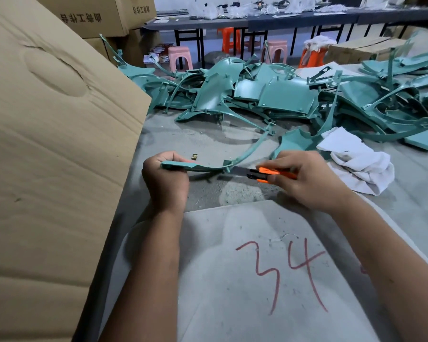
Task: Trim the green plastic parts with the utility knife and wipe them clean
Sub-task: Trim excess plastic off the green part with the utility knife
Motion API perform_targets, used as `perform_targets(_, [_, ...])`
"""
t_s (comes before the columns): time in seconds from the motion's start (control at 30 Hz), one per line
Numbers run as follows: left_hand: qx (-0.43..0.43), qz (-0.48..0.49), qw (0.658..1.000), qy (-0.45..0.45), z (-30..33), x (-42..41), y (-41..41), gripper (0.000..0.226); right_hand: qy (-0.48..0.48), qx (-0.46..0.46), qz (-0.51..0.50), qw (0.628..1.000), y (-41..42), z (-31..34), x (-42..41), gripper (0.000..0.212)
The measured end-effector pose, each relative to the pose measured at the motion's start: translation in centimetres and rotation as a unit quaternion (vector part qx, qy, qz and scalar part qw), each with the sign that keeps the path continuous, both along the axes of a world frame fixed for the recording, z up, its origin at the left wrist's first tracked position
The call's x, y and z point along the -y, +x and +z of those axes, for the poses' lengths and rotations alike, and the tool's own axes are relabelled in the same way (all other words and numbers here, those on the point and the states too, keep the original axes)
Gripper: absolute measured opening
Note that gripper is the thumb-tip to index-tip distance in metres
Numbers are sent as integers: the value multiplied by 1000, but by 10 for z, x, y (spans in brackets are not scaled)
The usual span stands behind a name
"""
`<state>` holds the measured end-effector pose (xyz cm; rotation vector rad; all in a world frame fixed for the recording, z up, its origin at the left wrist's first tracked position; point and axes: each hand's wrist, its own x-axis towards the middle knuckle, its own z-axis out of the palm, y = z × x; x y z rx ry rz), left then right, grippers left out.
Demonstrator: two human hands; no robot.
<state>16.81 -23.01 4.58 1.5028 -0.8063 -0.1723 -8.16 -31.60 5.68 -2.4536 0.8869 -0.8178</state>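
Even, soft indoor light is filling the scene. Faint shadows are falling under the hands [166, 178] onto the desk [208, 141]. The knife [265, 174] is blurring with motion. Wide-angle distortion is bending the edges.

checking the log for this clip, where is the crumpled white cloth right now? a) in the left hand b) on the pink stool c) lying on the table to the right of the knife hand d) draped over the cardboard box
c: the crumpled white cloth lies on the grey table, just right of the right hand, which holds the orange utility knife; the left hand grips only the curved green plastic part.
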Motion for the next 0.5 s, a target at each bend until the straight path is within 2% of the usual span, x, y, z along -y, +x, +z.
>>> perform_targets(0.07, [15, 28, 999, -8, 0, -1, -1, 42, -57, -32, -65, 996, 7, -3, -1, 25])
perform_targets(0.13, [24, 33, 999, -6, -1, -1, -4, 38, -61, 23, -91, 994, 6, -1, -2, 27])
perform_targets(0.23, [27, 14, 1000, -4, 2, -2, -9, 31, -69, 107, -39, 991, 10, 5, -11, 30])
perform_targets(0.3, [29, 19, 999, 10, 2, -2, -9, 29, -67, 93, 13, 993, 18, 7, -20, 30])
perform_targets(0.37, [33, 36, 998, 29, 0, -3, -9, 31, -52, 69, 20, 996, 23, 5, -23, 29])
perform_targets(0.43, [53, 49, 997, 39, -1, -1, -13, 34, -67, 76, -27, 995, 20, 4, -20, 29])
perform_targets(0.5, [106, 38, 992, 50, 0, 2, -17, 34, -122, 50, -102, 986, 19, 4, -18, 27])
